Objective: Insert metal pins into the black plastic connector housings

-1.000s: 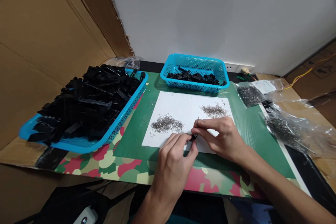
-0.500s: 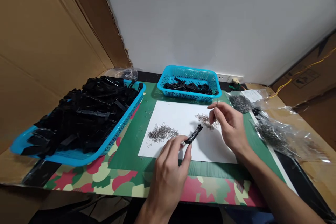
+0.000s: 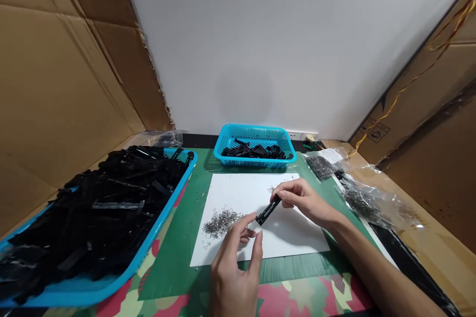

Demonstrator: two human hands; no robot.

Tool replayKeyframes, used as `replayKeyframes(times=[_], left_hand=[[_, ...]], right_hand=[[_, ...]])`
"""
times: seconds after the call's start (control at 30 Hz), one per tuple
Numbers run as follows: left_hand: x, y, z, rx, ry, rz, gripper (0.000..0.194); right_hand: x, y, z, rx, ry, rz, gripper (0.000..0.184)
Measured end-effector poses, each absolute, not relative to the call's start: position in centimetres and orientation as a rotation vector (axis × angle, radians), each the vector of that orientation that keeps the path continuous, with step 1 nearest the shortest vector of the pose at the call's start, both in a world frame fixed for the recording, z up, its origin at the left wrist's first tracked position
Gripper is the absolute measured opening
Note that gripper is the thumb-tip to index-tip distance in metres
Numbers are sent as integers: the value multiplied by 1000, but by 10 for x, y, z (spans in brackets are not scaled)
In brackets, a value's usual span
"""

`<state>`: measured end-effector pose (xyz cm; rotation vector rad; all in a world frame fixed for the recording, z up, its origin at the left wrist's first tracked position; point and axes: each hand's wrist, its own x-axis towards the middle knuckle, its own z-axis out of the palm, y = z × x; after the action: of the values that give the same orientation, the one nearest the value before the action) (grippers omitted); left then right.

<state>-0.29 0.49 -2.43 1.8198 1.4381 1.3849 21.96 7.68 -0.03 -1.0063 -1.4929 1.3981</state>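
Note:
A slim black plastic piece is held slanting over the white paper. Its upper end is pinched between the fingers and thumb of my right hand. My left hand has its thumb and index finger apart by the lower end; the index fingertip is very close to it, and I cannot tell whether they touch. To the left on the paper lies a heap of small bent metal wire springs. A second heap is mostly hidden behind my right hand.
A large blue basket full of black plastic pieces stands at left. A smaller blue basket with similar pieces sits by the wall. Clear bags of small metal parts lie at right. Cardboard walls the left side.
My right hand has come from the right-hand heap to the black piece's upper end and grips it. My left fingers have opened from its lower end. The view has tilted up.

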Motion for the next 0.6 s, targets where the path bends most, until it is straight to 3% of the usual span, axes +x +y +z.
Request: replayKeyframes(times=[0.1,0.3,0.6], left_hand=[[-2,5,-27,1762,1388,1390,31],[-2,4,-33,1727,1290,1458,27],[1,-2,-33,1770,1291,1505,29]], right_hand=[[226,86,4,-1026,-1464,1342,36],[239,110,27,-1101,-1542,1184,42],[253,141,24,-1406,-1644,548,50]])
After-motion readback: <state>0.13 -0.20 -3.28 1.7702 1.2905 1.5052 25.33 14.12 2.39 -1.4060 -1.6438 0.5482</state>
